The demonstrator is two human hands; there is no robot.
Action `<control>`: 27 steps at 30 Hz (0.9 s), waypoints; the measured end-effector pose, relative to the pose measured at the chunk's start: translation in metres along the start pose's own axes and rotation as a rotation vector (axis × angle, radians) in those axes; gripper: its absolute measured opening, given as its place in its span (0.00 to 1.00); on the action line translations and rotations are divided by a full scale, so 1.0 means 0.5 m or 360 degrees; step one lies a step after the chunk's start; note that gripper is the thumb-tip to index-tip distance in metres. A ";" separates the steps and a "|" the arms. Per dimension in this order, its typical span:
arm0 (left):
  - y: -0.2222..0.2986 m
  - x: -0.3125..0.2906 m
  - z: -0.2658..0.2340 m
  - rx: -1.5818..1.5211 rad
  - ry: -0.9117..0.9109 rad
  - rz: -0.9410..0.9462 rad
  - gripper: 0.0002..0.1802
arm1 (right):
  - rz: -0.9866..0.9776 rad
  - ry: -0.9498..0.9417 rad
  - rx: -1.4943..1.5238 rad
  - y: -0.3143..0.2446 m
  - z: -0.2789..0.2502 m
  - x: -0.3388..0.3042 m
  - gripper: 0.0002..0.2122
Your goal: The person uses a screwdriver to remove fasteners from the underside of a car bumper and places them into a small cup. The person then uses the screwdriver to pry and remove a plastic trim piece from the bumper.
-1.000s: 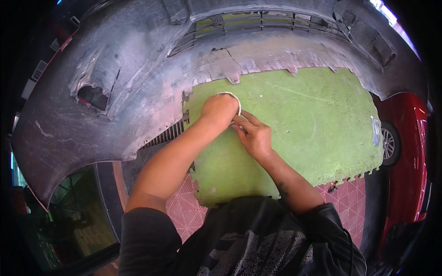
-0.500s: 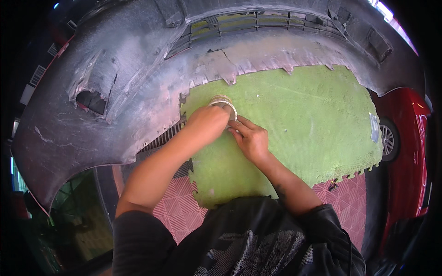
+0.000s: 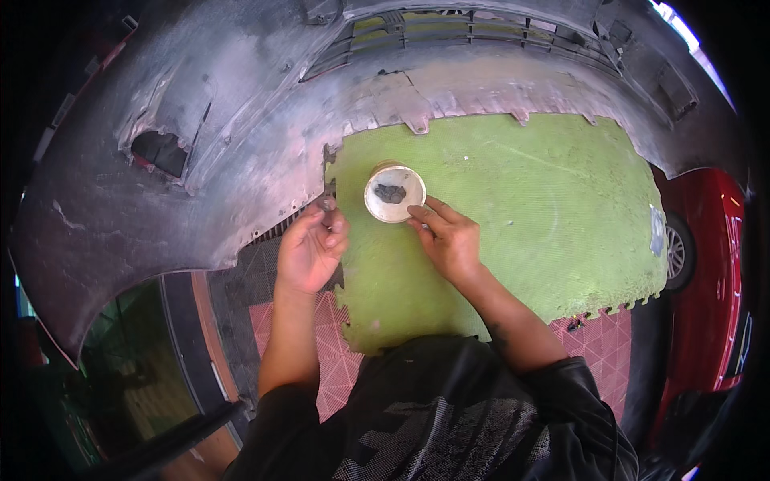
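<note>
Nearest is the dark shirt (image 3: pixel 457 381), with the red tiles (image 3: pixel 593 353) showing to either side of it. Beyond, the left hand (image 3: pixel 311 248) is raised palm up at the mat's left edge, its fingers loosely curled with only a narrow gap to the thumb; whether anything small sits at the fingertips I cannot tell. The right hand (image 3: pixel 451 242) pinches the near right rim of a cup (image 3: pixel 407 183) between thumb and fingers. The cup lies just beyond the right hand and to its left, over the left part of the green mat (image 3: pixel 553 216); the left hand is apart from it, on its near left side. The cup's axis points up toward the head, mouth a little tipped toward the person, so a dark grey lump (image 3: pixel 391 194) shows inside; whether its base touches the mat is unclear. Farther, the scuffed grey bumper (image 3: pixel 265 136) arches around the mat's left and far sides, and a red car (image 3: pixel 710 240) stands at far right.
</note>
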State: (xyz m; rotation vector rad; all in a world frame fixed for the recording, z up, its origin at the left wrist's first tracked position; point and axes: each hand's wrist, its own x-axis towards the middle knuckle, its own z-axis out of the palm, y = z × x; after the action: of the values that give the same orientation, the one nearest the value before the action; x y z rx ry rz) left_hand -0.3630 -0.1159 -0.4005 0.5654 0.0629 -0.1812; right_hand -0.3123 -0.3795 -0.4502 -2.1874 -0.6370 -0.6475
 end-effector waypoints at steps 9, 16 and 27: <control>-0.049 0.011 0.005 -0.0055 0.0102 -0.0039 0.13 | 0.0030 0.0004 -0.0054 -0.009 0.008 -0.002 0.10; -0.056 0.013 0.047 0.1566 0.0538 0.0103 0.18 | 0.0143 -0.0061 0.0001 -0.019 0.012 -0.017 0.11; -0.070 0.113 0.119 0.3746 0.0198 -0.0191 0.18 | -0.0062 -0.0153 -0.0012 -0.037 0.014 -0.014 0.14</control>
State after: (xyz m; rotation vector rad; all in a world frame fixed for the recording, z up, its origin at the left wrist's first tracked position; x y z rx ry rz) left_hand -0.3136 -0.1856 -0.3748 2.9250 -0.0318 -0.2776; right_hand -0.3272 -0.3644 -0.4490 -2.2288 -0.7296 -0.5686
